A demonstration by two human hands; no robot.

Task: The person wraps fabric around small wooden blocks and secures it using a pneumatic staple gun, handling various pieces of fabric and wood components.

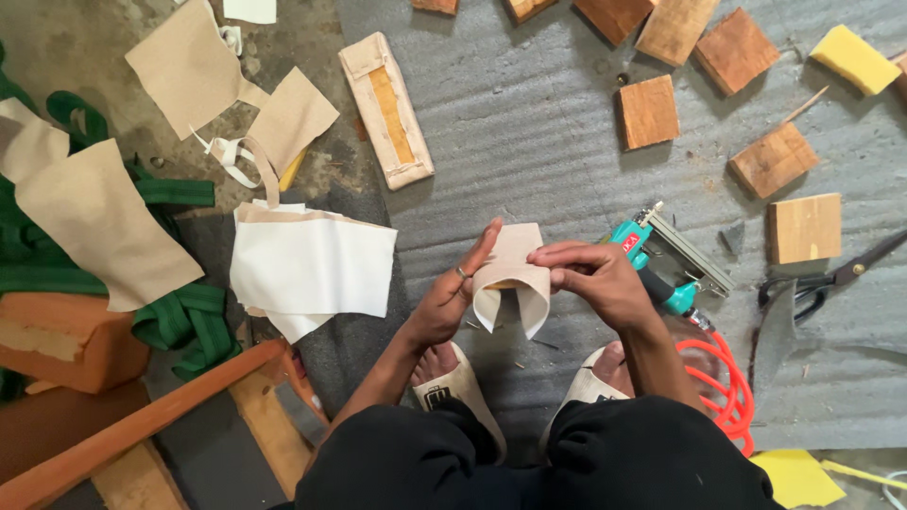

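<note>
Both hands hold a small block wrapped in beige fabric (515, 274) above a grey mat (529, 132). My left hand (452, 295), with a ring on one finger, grips the fabric's left side. My right hand (593, 279) pinches the fabric's top right edge, folding it over the block. The fabric's loose ends curl down below the hands. A teal pneumatic stapler (661, 260) lies just right of my right hand, its orange coiled hose (723, 382) trailing beside my right foot.
Several wooden blocks (648, 110) lie on the mat's far right, with a yellow sponge (855, 59) and black scissors (831, 279). A finished fabric-wrapped block (387, 109) lies ahead. Beige fabric pieces (312, 269), green webbing (184, 321) and wooden slats (142, 425) clutter the left.
</note>
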